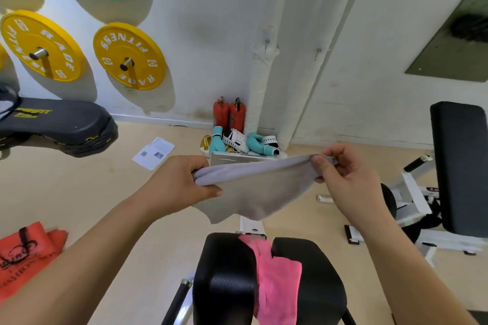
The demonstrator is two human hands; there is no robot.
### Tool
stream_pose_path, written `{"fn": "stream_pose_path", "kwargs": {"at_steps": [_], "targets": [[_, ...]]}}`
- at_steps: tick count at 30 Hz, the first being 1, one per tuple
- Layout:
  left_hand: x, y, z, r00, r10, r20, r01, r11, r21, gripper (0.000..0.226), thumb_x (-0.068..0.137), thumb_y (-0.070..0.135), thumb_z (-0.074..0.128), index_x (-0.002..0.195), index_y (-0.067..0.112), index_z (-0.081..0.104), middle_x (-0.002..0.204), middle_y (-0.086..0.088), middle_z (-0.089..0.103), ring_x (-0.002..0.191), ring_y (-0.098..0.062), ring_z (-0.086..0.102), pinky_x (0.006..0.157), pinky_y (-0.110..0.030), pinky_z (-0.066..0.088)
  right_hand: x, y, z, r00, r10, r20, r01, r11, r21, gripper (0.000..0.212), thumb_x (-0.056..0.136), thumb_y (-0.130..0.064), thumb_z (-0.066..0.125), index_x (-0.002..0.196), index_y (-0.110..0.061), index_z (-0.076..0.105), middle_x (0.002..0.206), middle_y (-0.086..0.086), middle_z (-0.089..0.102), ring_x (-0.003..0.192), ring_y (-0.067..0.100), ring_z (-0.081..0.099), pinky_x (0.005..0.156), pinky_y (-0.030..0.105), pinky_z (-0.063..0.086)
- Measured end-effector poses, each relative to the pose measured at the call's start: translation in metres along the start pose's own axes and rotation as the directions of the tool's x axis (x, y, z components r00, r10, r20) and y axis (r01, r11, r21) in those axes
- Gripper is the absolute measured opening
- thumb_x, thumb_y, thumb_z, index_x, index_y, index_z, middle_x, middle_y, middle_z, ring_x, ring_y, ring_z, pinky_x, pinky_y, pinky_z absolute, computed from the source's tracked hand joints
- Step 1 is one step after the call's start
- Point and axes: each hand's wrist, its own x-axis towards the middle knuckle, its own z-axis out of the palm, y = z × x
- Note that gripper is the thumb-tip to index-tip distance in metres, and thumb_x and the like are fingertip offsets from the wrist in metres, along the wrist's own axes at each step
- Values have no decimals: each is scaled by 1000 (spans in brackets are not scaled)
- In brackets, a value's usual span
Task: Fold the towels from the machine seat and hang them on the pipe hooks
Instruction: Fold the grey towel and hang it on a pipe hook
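Gripping one end of the grey towel (253, 187), the left hand (182, 182) curls its fingers over a bunched fold, thumb beneath. The cloth stretches level in the air, its lower layers sagging unevenly. Below it, the pink towel (277, 280) lies draped across the black machine seat (224, 272), not yet folded. Beyond, a hook (266, 43) on the white pipe (261, 87) carries nothing. The right hand (346, 174) pinches the other end between thumb and fingertips. That light pinch could slip and let the fold fall open, and the uneven layers may hang crooked from a hook.
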Motion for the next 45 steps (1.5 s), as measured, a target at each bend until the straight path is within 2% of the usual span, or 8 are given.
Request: {"fn": "stream_pose_path", "kwargs": {"at_steps": [2, 6, 10, 17, 28, 34, 38, 45], "targets": [[-16, -1, 3, 999, 7, 49, -7, 1000, 8, 39, 71, 34, 88, 62, 24, 52, 52, 10, 48, 50, -8, 41, 50, -19, 31, -22, 6, -7, 1000, 17, 1, -17, 1000, -14, 8, 93, -21, 72, 88, -27, 69, 86, 8, 70, 82, 32, 70, 75, 45, 63], [-64, -20, 24, 987, 11, 160, -12, 1000, 6, 43, 72, 30, 88, 60, 21, 48, 53, 11, 43, 50, -6, 37, 49, -18, 32, -81, 30, -27, 993, 94, 78, -86, 991, -99, 12, 90, -14, 76, 87, -24, 71, 86, 12, 66, 63, 22, 70, 58, 25, 60], [-128, -42, 64, 972, -75, 224, 92, 994, -65, 32, 74, 21, 87, 64, 18, 57, 59, 9, 52, 53, -4, 44, 51, -15, 36, -143, 69, -43, 949, 206, 240, -171, 972, -159, 23, 89, -13, 77, 79, -32, 72, 79, -2, 70, 76, 12, 69, 66, 24, 60], [-239, -71, 131, 948, -266, 176, 304, 919, -252, 5, 88, 17, 77, 86, 21, 78, 91, 5, 78, 87, -13, 71, 83, -30, 55, -242, 123, -64, 843, 350, 409, -206, 911, -357, 18, 94, -15, 67, 83, -29, 70, 81, -8, 70, 78, 14, 64, 66, 23, 49], [-330, -74, 155, 966, -211, 151, 247, 926, -285, 27, 96, 19, 67, 71, 26, 72, 65, 2, 66, 60, -8, 50, 56, -21, 37, -321, 139, -93, 739, 362, 568, -215, 926, -310, 13, 93, -10, 65, 85, -19, 67, 68, -12, 61, 62, -1, 52, 60, 16, 42], [-312, -83, 171, 959, -271, 83, 283, 907, -313, 24, 103, 26, 55, 93, 21, 76, 86, -3, 74, 74, -11, 61, 68, -27, 45, -318, 147, -81, 833, 326, 447, -232, 939, -253, 14, 97, -18, 63, 87, -26, 67, 87, -7, 69, 76, 4, 62, 67, 19, 47], [-275, -91, 184, 951, -308, 20, 302, 914, -270, 30, 104, 32, 48, 92, 15, 70, 86, -12, 69, 63, -12, 52, 58, -28, 40, -292, 152, -56, 897, 307, 318, -266, 950, -166, 12, 100, -14, 59, 91, -19, 65, 83, -12, 67, 77, 2, 62, 64, 11, 49], [-176, -115, 192, 931, -359, -59, 340, 915, -216, 31, 103, 36, 50, 80, 20, 64, 73, -1, 67, 75, -24, 63, 64, -33, 45, -207, 170, 5, 878, 422, 226, -408, 907, -106, 5, 99, -16, 62, 97, -16, 66, 90, -3, 70, 84, 11, 65, 67, 16, 45]]}}
